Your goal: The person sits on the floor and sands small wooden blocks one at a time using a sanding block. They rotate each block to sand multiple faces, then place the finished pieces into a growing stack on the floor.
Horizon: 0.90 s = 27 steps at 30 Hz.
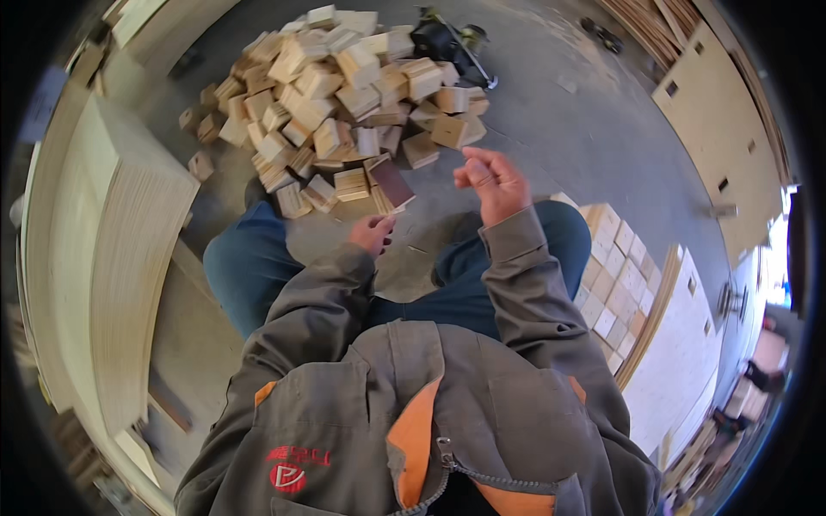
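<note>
My left hand [372, 234] is low between my knees, its fingers curled and closed. Its fingertips meet the near edge of a wooden block with a dark brown face [393, 183], which tilts at the front of a heap. My right hand [493, 183] is raised above my right knee, its fingers loosely bent and apart, and nothing shows in it. Ahead of both hands lies the big loose heap of pale wooden blocks [331, 95], many of them layered like plywood.
A black tool [443, 43] lies beside the heap's far right. Neatly stacked blocks [615, 284] stand by my right knee, next to a pale panel [675, 344]. Thick stacked sheets [142, 249] rise on my left. A large board [718, 138] stands at the far right.
</note>
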Motion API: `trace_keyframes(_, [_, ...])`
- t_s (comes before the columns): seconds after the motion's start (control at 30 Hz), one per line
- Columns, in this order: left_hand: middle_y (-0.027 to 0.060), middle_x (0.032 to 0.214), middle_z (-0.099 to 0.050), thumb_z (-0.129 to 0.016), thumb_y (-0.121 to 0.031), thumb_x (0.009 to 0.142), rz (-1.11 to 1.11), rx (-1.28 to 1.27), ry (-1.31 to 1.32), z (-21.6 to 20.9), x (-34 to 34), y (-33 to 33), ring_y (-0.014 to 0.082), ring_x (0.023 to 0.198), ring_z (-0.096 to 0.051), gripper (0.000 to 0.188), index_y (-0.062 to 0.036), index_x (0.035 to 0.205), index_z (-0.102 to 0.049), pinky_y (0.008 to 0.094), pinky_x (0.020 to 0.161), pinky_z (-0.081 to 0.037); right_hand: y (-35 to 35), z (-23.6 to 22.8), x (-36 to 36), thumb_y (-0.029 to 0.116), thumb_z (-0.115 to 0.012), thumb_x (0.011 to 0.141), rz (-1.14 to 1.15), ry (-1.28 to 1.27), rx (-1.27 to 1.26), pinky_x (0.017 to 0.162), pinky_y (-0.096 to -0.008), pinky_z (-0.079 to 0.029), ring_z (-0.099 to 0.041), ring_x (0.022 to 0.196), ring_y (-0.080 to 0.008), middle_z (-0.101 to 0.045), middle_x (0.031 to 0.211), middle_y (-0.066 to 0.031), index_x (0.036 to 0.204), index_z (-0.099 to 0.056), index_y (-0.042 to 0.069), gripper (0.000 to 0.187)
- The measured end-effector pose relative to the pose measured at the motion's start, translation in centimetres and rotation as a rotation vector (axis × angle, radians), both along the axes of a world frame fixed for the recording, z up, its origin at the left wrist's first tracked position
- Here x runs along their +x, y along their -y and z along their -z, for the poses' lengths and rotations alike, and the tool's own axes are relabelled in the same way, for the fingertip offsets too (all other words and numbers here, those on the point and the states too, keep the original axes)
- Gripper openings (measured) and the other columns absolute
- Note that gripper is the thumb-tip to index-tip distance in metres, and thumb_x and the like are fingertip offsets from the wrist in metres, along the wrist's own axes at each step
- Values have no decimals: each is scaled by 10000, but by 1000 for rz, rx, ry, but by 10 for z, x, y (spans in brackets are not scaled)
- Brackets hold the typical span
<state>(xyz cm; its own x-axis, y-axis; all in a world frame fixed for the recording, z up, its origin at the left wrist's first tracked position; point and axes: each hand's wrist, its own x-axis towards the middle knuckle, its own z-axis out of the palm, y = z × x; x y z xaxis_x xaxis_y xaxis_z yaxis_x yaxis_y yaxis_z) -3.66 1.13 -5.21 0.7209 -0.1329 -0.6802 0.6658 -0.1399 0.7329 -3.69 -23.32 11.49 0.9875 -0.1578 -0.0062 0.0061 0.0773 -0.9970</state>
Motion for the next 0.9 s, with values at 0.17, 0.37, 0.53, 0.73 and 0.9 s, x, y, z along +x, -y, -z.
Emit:
trace_keyframes(0.17, [171, 1283, -608, -541, -591, 975, -437, -485, -134, -7, 7, 18, 313, 1126, -607, 691, -41, 1391, -494, 423, 948, -500, -87, 111, 18, 225, -637, 984, -271, 200, -408, 877, -308, -526, -647, 1045, -178, -670, 1179, -142, 1291, -603, 12, 376])
trace_keyframes(0.37, [125, 1596, -314, -470, -727, 937, -532, -1002, -144, -65, 19, -7, 326, 1357, -411, 881, -175, 1593, -271, 537, 1113, -345, -88, 179, 38, 261, -667, 941, -299, -460, -435, 999, -371, -491, -635, 1156, -261, -653, 1270, -203, 1364, -565, 23, 496])
trace_keyframes(0.53, [67, 1530, -406, -581, -562, 956, -628, -570, 93, -52, 48, -54, 304, 1273, -483, 721, -182, 1533, -377, 506, 1044, -396, -57, 239, 47, 285, -776, 825, -65, -620, -764, 1012, -389, -490, -625, 1195, -307, -630, 1322, -216, 1366, -559, 26, 638])
trace_keyframes(0.73, [42, 1383, -535, -673, -328, 949, -791, -291, -95, 9, 50, -59, 258, 1180, -538, 547, -140, 1428, -487, 464, 955, -442, -78, 216, 78, 313, -833, 746, -198, -588, -962, 1059, -457, -439, -526, 1298, -340, -540, 1414, -143, 1471, -451, 142, 837])
trace_keyframes(0.9, [72, 1424, -518, -681, -333, 938, -732, -117, -78, 11, 62, -62, 261, 1265, -492, 661, -130, 1501, -399, 455, 941, -429, -100, 228, 104, 357, -864, 705, -309, -610, -1172, 1091, -501, -377, -447, 1363, -322, -433, 1505, -109, 1529, -355, 176, 985])
